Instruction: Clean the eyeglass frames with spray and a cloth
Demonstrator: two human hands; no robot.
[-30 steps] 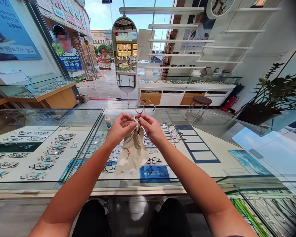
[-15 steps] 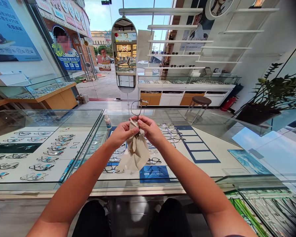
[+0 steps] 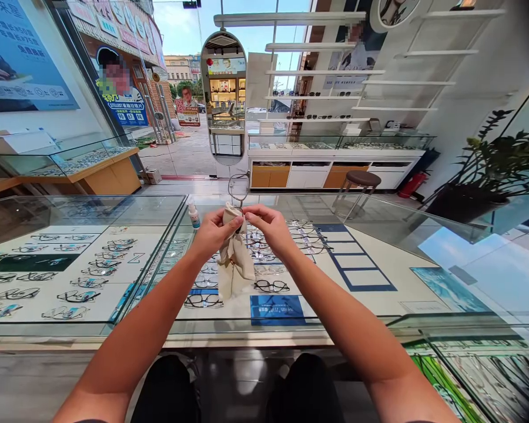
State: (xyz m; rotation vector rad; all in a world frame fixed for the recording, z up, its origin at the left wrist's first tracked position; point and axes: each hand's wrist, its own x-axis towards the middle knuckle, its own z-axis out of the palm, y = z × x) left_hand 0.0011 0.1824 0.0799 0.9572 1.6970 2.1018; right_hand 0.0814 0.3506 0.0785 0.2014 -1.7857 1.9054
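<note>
Right up close, two dark-trousered knees (image 3: pixel 165 390) sit under the edge of a glass display case (image 3: pixel 264 341), with both bare forearms stretching out above it. Beneath the glass there's a blue card (image 3: pixel 277 310), and just beyond it a dark-rimmed pair of spectacles (image 3: pixel 271 286). Now the centre of the action: a beige cloth (image 3: pixel 237 267) hangs in loose folds over the case, gripped at its top by the left hand (image 3: pixel 216 232), thumb and fingers pinching the fabric. Facing it, the right hand (image 3: pixel 270 228) has thumb and forefinger pressed together, pinching at the lower end of the eyeglasses (image 3: pixel 238 187); exactly which part is too small to tell. Those eyeglasses are up on end, thin rim rising above the cloth and the fingertips. Near the left hand, a small white spray bottle (image 3: pixel 194 215) stands upright. Farther out, there's a round brown stool (image 3: pixel 362 178), then a low cabinet (image 3: pixel 308 176), a tall oval mirror (image 3: pixel 223 100) and, beyond the window, the bright street (image 3: pixel 189 147).
</note>
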